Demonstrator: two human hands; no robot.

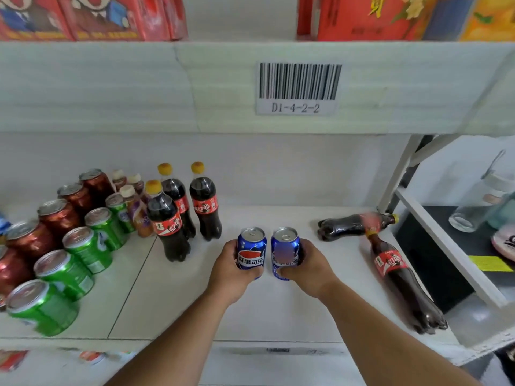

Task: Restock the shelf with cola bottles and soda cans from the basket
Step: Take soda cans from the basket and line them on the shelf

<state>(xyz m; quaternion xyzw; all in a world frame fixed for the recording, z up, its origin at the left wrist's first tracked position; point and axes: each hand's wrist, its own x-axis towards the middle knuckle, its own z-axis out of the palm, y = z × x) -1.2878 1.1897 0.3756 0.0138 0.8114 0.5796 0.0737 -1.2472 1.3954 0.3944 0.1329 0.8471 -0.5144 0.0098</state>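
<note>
Head view: your left hand is wrapped round one blue can and your right hand round the other blue can, both upright, side by side w/ a slim gap, over the shelf. Standing cola bottles sit just left of your left fingers, so that hand's nearer the row. Two more bottles lie flat, right of your right fingers.

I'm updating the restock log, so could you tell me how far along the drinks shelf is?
Done: three cola bottles stand upright beside rows of green cans and red cans. In hand: the left hand and right hand each hold an upright blue can. Left: two bottles lying flat on the right; the basket is out of view.
</note>
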